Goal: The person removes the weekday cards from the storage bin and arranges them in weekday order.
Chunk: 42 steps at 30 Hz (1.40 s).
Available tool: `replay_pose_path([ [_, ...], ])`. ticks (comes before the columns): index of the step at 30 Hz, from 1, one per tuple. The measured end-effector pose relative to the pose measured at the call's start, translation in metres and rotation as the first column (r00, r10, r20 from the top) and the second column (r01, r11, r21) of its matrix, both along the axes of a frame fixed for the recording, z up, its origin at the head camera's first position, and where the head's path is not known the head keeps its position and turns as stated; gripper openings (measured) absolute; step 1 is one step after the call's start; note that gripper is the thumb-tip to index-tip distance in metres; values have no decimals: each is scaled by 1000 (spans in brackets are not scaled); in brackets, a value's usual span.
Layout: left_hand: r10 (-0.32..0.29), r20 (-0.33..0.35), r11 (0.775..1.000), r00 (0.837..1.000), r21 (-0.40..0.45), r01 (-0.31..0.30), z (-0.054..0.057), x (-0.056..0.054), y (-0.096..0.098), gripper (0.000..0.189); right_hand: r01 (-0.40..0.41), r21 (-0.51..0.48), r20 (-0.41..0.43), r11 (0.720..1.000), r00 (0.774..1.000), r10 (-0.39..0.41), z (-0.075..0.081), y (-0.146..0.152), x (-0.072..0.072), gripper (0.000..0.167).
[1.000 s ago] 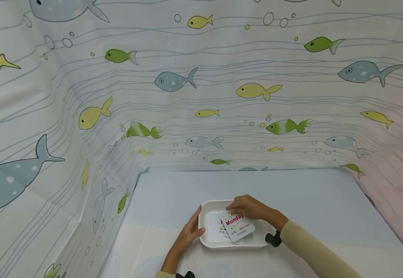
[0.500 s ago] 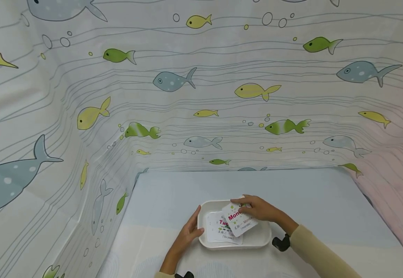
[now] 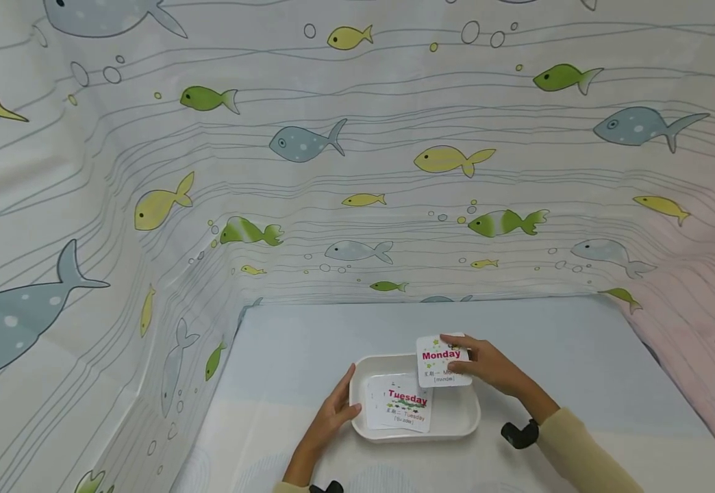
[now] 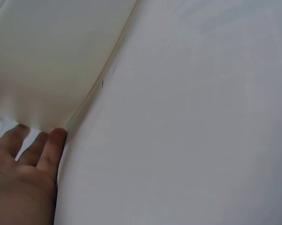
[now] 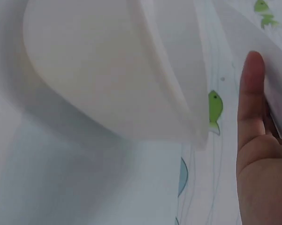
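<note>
A white rounded tray (image 3: 465, 428) is on the table. At its left end my left hand (image 3: 328, 419) grips it, thumb at the rim; the left wrist view shows the fingers (image 4: 51, 152) against the tray's outer wall. My right hand (image 3: 492, 364) pinches a white card printed "Monday" (image 3: 429, 378) by its right side, over the tray's back right rim. In the right wrist view the thumb (image 5: 252, 84) lies along the card (image 5: 255, 35), beside the tray wall (image 5: 98, 70). Inside the tray lies a card printed "Tuesday" (image 3: 408, 413), partly over other white cards (image 3: 374, 411).
The table (image 3: 308, 329) has a pale blue back part and a whitish front. Behind and at both sides rises a fish-printed cloth wall (image 3: 394, 226). A small black device (image 3: 520, 434) sits at the right wrist, by the beige sleeve.
The right hand has lifted the Monday card up and to the right, off the other cards, and turned it straighter. The Tuesday card is now uncovered. The left hand stays on the tray.
</note>
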<state>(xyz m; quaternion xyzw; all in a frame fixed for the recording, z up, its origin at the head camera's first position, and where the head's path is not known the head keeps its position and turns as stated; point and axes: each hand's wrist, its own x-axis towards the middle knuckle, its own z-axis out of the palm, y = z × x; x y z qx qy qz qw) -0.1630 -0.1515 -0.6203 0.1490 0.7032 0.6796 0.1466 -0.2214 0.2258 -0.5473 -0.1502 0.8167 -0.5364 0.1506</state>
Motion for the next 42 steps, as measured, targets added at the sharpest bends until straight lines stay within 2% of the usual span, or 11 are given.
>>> replay_pose_path([
  [8,-7,12,1000,1000,13,7,-3,0,-9,78,139,-66,36,988,990,-137,-8,22,-1,67],
  [14,-30,-21,999,999,29,31,-3,-1,-10,75,259,-51,63,964,965,-256,-9,46,-3,65],
  [19,21,-3,999,1000,26,-21,3,-4,-6,73,329,-15,55,944,943,-328,-4,66,-12,65],
  [23,43,15,999,999,17,-43,5,-4,-6,73,355,17,46,935,934,-355,-6,77,-23,65],
  [28,27,2,999,1000,32,-27,3,-4,-6,74,380,93,56,920,921,-386,-14,85,-38,62],
  [32,30,-2,999,1000,42,-30,2,-3,-5,74,382,107,85,918,916,-391,-19,88,-47,61],
  [37,57,26,997,998,57,-58,1,-2,-5,73,392,115,109,913,908,-404,-25,90,-55,61],
  [42,37,25,996,999,76,-39,-2,-1,-3,73,388,98,148,917,905,-399,-31,93,-57,59],
])
